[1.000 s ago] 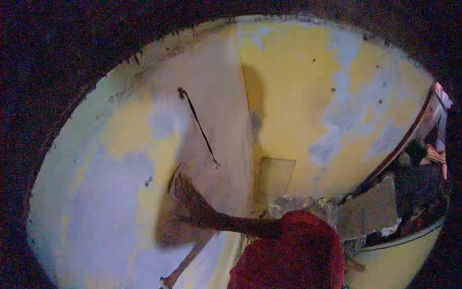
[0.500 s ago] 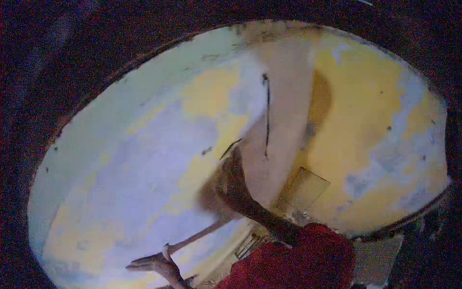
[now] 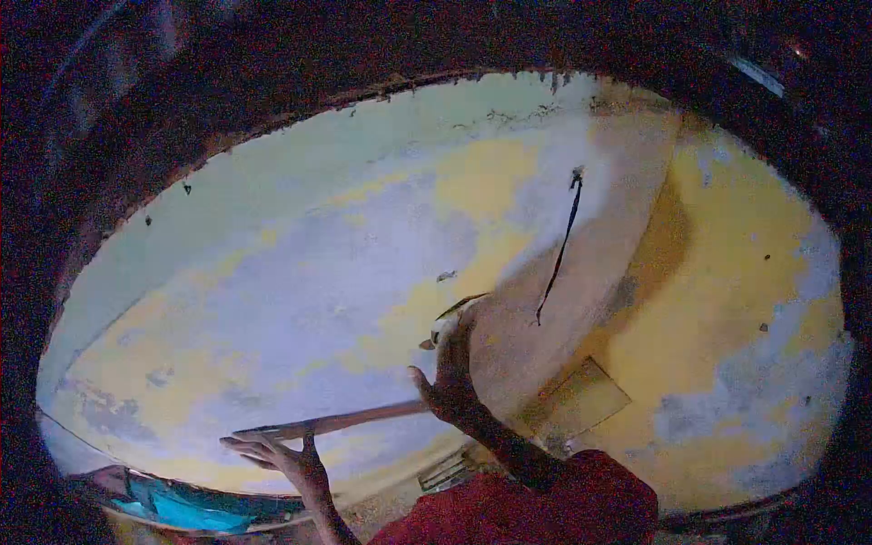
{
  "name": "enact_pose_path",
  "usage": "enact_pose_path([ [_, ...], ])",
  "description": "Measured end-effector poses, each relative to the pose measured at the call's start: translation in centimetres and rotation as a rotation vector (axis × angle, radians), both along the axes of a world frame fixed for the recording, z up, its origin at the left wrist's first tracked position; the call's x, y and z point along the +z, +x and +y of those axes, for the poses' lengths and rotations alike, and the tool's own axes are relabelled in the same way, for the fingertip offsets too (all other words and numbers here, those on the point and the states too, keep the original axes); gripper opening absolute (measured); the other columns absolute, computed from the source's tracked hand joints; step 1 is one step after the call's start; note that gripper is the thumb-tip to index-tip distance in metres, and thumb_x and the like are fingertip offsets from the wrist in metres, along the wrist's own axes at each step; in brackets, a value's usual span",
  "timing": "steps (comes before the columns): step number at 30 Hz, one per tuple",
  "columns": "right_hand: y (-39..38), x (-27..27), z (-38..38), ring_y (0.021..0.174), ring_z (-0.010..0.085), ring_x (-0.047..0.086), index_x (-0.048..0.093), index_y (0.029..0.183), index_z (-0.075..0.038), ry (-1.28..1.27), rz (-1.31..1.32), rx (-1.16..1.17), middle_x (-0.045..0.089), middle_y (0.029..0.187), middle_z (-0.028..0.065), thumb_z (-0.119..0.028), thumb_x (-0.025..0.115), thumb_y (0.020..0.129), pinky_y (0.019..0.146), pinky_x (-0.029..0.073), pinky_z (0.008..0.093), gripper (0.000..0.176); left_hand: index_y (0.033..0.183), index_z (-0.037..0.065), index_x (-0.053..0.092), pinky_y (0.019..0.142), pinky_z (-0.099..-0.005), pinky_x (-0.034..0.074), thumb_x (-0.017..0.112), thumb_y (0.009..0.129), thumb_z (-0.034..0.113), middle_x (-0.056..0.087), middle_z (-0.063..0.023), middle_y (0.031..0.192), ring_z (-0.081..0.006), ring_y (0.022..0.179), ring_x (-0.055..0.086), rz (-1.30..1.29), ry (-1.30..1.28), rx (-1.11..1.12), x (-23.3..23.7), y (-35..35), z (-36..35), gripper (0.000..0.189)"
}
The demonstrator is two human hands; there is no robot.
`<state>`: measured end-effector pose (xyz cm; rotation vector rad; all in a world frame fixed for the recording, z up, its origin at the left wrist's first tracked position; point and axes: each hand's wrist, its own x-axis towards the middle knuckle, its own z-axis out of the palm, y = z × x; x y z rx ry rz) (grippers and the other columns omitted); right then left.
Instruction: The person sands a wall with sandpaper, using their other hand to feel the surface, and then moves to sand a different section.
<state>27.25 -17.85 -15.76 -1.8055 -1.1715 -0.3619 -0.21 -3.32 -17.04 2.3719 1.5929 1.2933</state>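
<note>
My left hand (image 3: 289, 461) is low in front of the wall (image 3: 336, 291), its thumb and fingers at the underside of a long thin flat strip (image 3: 368, 417). The strip slopes slightly up to the right, and its far end reaches the base of my right hand (image 3: 454, 386). Raised against the wall, my right hand has its fingers upward around a thin flat blade (image 3: 448, 324) with a dark edge and a pale face. The thumb stands out to the left, and part of the blade is hidden by the fingers.
Pale and yellow patches cover the wall, with a dark cord (image 3: 559, 250) hanging on it. A square panel (image 3: 583, 397) sits lower right of my arm. Bright blue material (image 3: 186, 509) shows at bottom left, and my red sleeve (image 3: 554, 504) fills the bottom middle.
The view has shifted, so the wall sits lower and further right. My left hand has risen and the strip lies flatter above it. The blue material has come into view.
</note>
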Motion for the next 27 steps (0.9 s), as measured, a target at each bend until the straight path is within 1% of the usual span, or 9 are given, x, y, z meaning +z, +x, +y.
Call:
enact_pose_path([
  [2, -2.7, -1.1, 0.6, 0.142, 0.0578, -0.008, 0.003, 0.148, 0.013, 0.010, 0.056, 0.002, -0.008, 0.152, 0.0414, -0.035, 0.062, 0.091, 0.115, 0.000, 0.0612, 0.095, 0.155, 0.006, -0.003, 0.115, -0.0650, 0.000, 0.078, 0.078, 0.046, -0.010, -0.0326, 0.157, -0.0477, 0.146, -0.012, 0.010, 0.122, -0.060, -4.8, -2.0, 2.6, 0.118],
  [6, -6.8, -0.9, 1.1, 0.141, 0.0592, -0.003, 0.006, 0.148, 0.013, -0.063, -0.003, 0.056, -0.003, 0.151, 0.0430, -0.041, 0.060, 0.090, 0.115, 0.007, 0.0614, 0.096, 0.156, 0.012, 0.009, 0.116, -0.0606, 0.011, 0.083, 0.077, 0.039, -0.006, -0.0281, 0.159, -0.0455, 0.147, -0.004, -0.109, -0.078, -0.041, -2.0, -0.7, 0.4, 0.112],
  [7, -3.5, 2.1, -0.8, 0.141, 0.0592, -0.001, 0.007, 0.148, 0.013, -0.050, 0.006, 0.068, -0.002, 0.151, 0.0433, -0.043, 0.059, 0.090, 0.115, 0.009, 0.0610, 0.096, 0.156, 0.013, 0.004, 0.116, -0.0625, 0.008, 0.085, 0.072, 0.042, -0.009, -0.0288, 0.159, -0.0470, 0.146, -0.009, -0.045, 0.184, -0.129, 1.3, 3.7, -1.5, 0.120],
  [11, 0.6, 3.1, -1.0, 0.143, 0.0569, -0.001, 0.006, 0.148, 0.014, -0.025, -0.020, -0.026, -0.001, 0.152, 0.0424, -0.046, 0.056, 0.092, 0.116, 0.006, 0.0598, 0.096, 0.156, 0.015, -0.007, 0.115, -0.0642, 0.002, 0.087, 0.071, 0.037, -0.013, -0.0279, 0.159, -0.0468, 0.146, -0.014, 0.030, 0.237, -0.294, 1.9, 6.5, -3.3, 0.129],
  [13, 3.6, 5.3, -1.6, 0.143, 0.0565, -0.001, 0.006, 0.148, 0.013, 0.025, -0.001, -0.099, -0.001, 0.152, 0.0419, -0.046, 0.055, 0.092, 0.116, 0.006, 0.0593, 0.095, 0.155, 0.026, -0.014, 0.109, -0.0721, -0.002, 0.082, 0.066, 0.060, -0.018, -0.0336, 0.155, -0.0587, 0.140, -0.017, 0.046, 0.264, -0.214, 2.9, 7.9, -3.8, 0.135],
  [21, 0.7, 0.9, -0.7, 0.143, 0.0563, 0.000, 0.005, 0.150, 0.010, 0.005, -0.021, 0.076, -0.003, 0.154, 0.0398, -0.047, 0.056, 0.093, 0.116, 0.005, 0.0603, 0.095, 0.135, 0.016, 0.011, 0.094, -0.0625, 0.015, 0.075, 0.075, 0.045, 0.010, -0.0269, 0.129, -0.0479, 0.116, 0.008, 0.188, -0.080, -0.352, 1.7, 8.3, -2.3, 0.093],
  [23, 3.8, 4.0, -1.4, 0.142, 0.0582, 0.001, 0.005, 0.150, 0.010, 0.007, 0.342, 0.294, -0.001, 0.153, 0.0402, -0.048, 0.056, 0.092, 0.115, 0.006, 0.0630, 0.096, 0.130, 0.014, 0.018, 0.090, -0.0601, 0.019, 0.074, 0.077, 0.041, 0.017, -0.0252, 0.122, -0.0451, 0.110, 0.014, 0.197, -0.100, -0.364, 1.6, 8.5, -2.0, 0.082],
  [26, 4.5, 6.6, -2.0, 0.141, 0.0606, 0.000, 0.005, 0.150, 0.009, -0.153, -0.525, -0.439, -0.003, 0.151, 0.0429, -0.052, 0.055, 0.092, 0.115, 0.005, 0.0643, 0.097, 0.123, 0.010, 0.027, 0.085, -0.0564, 0.025, 0.072, 0.080, 0.036, 0.027, -0.0227, 0.113, -0.0410, 0.101, 0.023, 0.203, -0.116, -0.374, 1.4, 8.4, -2.0, 0.066],
  [27, 3.2, 4.9, -1.4, 0.141, 0.0606, 0.000, 0.005, 0.150, 0.009, -0.162, -0.519, -0.435, -0.003, 0.151, 0.0429, -0.052, 0.055, 0.092, 0.115, 0.005, 0.0643, 0.097, 0.120, 0.009, 0.031, 0.083, -0.0552, 0.027, 0.071, 0.081, 0.034, 0.030, -0.0218, 0.109, -0.0397, 0.098, 0.026, 0.203, -0.121, -0.369, 1.4, 8.3, -1.8, 0.061],
])
